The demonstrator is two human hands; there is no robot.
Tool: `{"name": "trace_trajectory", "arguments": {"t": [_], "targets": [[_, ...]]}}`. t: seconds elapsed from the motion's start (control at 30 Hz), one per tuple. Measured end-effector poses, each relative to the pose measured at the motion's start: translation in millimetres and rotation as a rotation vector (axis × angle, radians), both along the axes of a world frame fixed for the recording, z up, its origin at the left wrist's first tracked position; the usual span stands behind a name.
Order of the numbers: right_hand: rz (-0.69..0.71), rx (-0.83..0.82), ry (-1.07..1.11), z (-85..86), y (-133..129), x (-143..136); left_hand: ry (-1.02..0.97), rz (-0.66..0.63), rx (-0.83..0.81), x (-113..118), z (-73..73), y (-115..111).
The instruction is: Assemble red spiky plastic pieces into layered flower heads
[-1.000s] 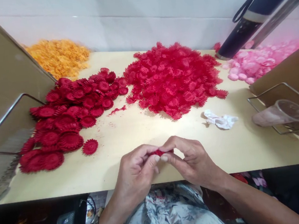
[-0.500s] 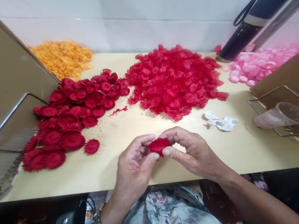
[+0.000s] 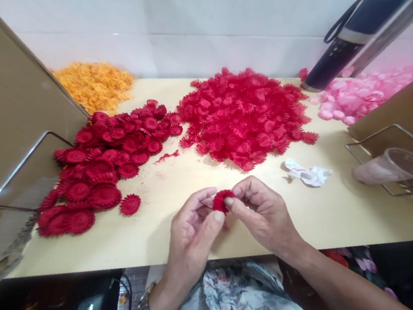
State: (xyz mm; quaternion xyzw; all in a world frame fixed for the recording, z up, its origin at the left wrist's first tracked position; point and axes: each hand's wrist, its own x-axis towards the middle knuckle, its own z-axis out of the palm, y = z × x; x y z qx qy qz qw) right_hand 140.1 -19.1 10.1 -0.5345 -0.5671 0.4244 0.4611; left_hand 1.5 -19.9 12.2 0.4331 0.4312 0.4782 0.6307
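A small red fringed piece (image 3: 222, 201) is pinched between my two hands, just above the table near its front edge. My left hand (image 3: 197, 228) grips its left side with thumb and fingers, and my right hand (image 3: 263, 213) has thumb and fingertips on its right side. Ahead lies a large pile of bright red fringed pieces (image 3: 243, 116). To the left are stacked dark red fringed discs (image 3: 100, 172), with a single red disc (image 3: 130, 204) apart from them.
Orange pieces (image 3: 94, 85) are heaped at the back left, pink pieces (image 3: 367, 94) at the back right. A dark bottle (image 3: 339, 45) leans there. Crumpled tissue (image 3: 311, 173) and a plastic cup (image 3: 394, 166) in a wire holder are on the right. Cardboard panels stand at both sides.
The red piece between my fingers has turned and now looks narrower, with its fringe showing. My fingers have shifted around it. The whole view has moved slightly.
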Motion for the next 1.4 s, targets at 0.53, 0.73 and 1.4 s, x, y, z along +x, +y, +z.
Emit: {"name": "trace_trajectory", "arguments": {"t": [0.53, 0.73, 1.4], "targets": [[0.326, 0.47, -0.443, 5.3, 7.8, 12.4, -0.159, -0.143, -0.271, -5.8, 1.9, 6.0], [0.263, 0.326, -0.313, 5.9, -0.6, 10.8, -0.145, -0.198, -0.126, -14.2, -3.4, -0.9], [0.278, 0.251, -0.271, 5.7, -2.9, 7.9, -0.216, -0.081, -0.168, -9.9, -3.4, 0.6]]}}
